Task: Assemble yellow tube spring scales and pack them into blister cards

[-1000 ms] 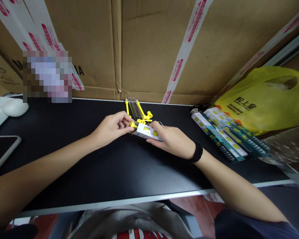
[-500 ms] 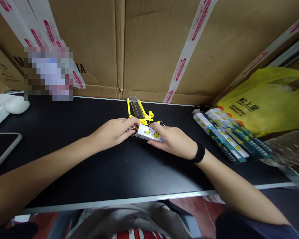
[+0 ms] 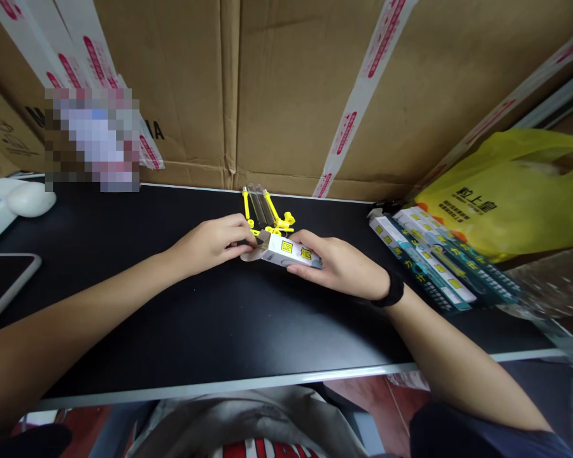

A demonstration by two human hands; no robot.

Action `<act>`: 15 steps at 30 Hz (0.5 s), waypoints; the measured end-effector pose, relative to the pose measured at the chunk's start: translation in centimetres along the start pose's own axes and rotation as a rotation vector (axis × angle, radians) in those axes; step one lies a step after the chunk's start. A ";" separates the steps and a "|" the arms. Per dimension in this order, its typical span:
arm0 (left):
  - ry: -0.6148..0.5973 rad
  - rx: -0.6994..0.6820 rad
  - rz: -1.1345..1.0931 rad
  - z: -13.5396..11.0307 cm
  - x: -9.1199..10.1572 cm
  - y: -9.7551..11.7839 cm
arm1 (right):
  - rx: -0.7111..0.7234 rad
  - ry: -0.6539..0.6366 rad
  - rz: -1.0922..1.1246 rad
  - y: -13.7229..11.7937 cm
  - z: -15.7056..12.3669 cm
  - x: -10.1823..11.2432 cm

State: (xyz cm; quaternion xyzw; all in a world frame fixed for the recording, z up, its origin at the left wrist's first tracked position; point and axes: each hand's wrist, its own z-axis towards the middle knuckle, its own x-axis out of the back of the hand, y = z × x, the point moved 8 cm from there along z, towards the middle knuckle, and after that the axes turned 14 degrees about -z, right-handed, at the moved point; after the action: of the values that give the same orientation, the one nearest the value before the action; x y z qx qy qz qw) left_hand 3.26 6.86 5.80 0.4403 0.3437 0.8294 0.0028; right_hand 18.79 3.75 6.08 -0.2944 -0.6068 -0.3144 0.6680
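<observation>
My right hand [image 3: 346,264], with a black band on its wrist, is closed around a small white cardboard box [image 3: 290,250] with yellow printed characters. The box lies slantwise, its open end and a loose flap facing left. At that opening my left hand [image 3: 225,238] has its fingers bent and pressed together; whatever is between them is too hidden to name. Just behind the box lie yellow plastic parts [image 3: 282,224] and clear tubes [image 3: 261,205] on the black tabletop [image 3: 267,331].
Several printed boxes [image 3: 423,257] are stacked at the right, by a yellow plastic bag [image 3: 516,191]. On the left are a phone [image 3: 4,286] and a white rounded object [image 3: 31,200]. A large cardboard carton [image 3: 286,95] stands along the back edge.
My left hand has drawn slightly left and up, uncovering the box's open end and flap. The box and my right hand have shifted slightly.
</observation>
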 end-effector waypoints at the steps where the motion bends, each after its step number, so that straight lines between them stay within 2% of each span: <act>1: -0.029 -0.014 0.035 0.0 -0.3 0.0 | 0.002 -0.002 -0.003 0.0 0.0 0.0; 3: -0.034 -0.027 0.089 -0.1 -0.4 -0.1 | 0.003 -0.008 -0.010 0.1 0.1 -0.2; 6: 0.083 -0.055 0.140 -0.3 0.5 0.1 | -0.028 -0.023 -0.039 0.3 0.1 -0.3; 8: 0.138 -0.122 0.158 -0.5 0.8 0.6 | -0.072 -0.019 -0.048 0.6 0.2 -0.3; 10: 0.140 -0.205 0.175 -0.7 0.6 1.4 | -0.102 -0.001 -0.038 0.9 0.2 -0.2; 12: 0.137 -0.261 0.181 -0.9 0.3 2.1 | -0.093 0.003 -0.023 0.9 0.3 -0.2; 15: 0.187 -0.266 0.146 -0.9 0.4 2.7 | -0.031 -0.015 -0.007 0.3 0.3 -0.4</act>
State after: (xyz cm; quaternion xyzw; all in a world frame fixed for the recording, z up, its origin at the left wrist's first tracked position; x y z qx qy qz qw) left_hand 3.16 4.37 7.30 0.3807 0.1967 0.9030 -0.0314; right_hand 18.84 4.20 5.70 -0.3049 -0.6080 -0.3240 0.6575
